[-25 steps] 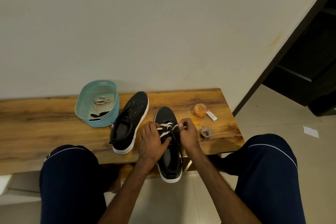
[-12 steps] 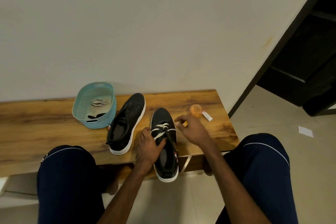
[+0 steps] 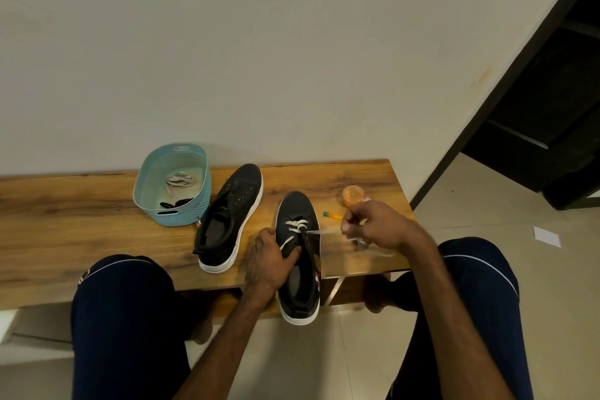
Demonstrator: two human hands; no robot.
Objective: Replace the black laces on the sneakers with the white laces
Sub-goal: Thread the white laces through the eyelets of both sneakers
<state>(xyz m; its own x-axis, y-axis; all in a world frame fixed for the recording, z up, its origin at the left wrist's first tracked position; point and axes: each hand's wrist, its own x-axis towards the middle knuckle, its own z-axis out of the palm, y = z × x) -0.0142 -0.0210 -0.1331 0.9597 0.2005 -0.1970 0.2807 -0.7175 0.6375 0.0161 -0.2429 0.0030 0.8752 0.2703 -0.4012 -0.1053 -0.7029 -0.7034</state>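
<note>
L hand fingers curl over near sneaker, pinning it, heel overhanging the surface. R hand fingers pinch white lace end, taut btwn both hands. Risk imo: a hard tug strips the lace's other end thru the eyelets, or drags the shoe off.

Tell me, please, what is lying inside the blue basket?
The basket holds a coiled white lace and, nearer, a black lace; its near wall hides the rest of the bottom.
</note>
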